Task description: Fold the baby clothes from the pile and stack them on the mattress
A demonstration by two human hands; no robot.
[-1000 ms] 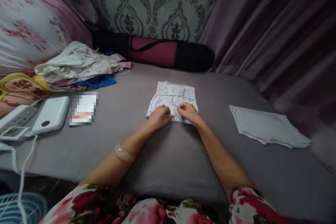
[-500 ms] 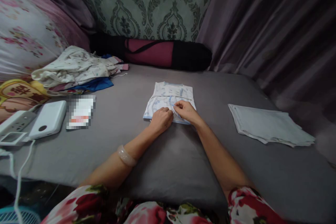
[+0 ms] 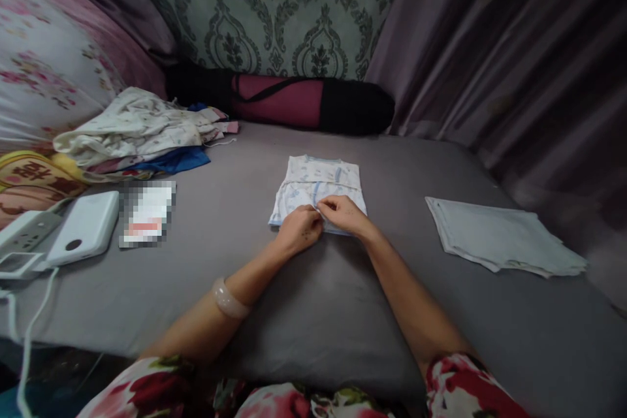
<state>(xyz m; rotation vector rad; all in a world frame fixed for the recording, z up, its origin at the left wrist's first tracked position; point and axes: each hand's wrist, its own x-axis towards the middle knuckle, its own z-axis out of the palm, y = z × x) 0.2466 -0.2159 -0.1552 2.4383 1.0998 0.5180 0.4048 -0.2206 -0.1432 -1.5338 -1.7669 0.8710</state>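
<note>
Two bare hands come together over the front half of a small white baby garment point(image 3: 326, 172) in the head view, the only view. The left hand point(image 3: 300, 230) lies at the near edge of the cloth with its fingers curled in and its thumb drawn against them. The right hand point(image 3: 347, 214) reaches in from the other side, thumb and forefinger pinched together just beside the left fingertips. Both grips are nearly closed, with the garment's cloth between the fingers; exactly which bit of it each one holds is too small to make out.

The garment, patterned and trimmed in blue, lies flat in the middle of a grey sheet point(image 3: 313, 313), with a blue strip running toward the right fingertips. A pale bangle point(image 3: 229, 298) circles the left forearm. Well apart on the right lies a folded pale cloth point(image 3: 504, 235). On the left are a white power bank point(image 3: 83, 225) and a heap of clothes point(image 3: 142, 124); a black-and-maroon bag point(image 3: 277, 101) stretches along the wall.
</note>
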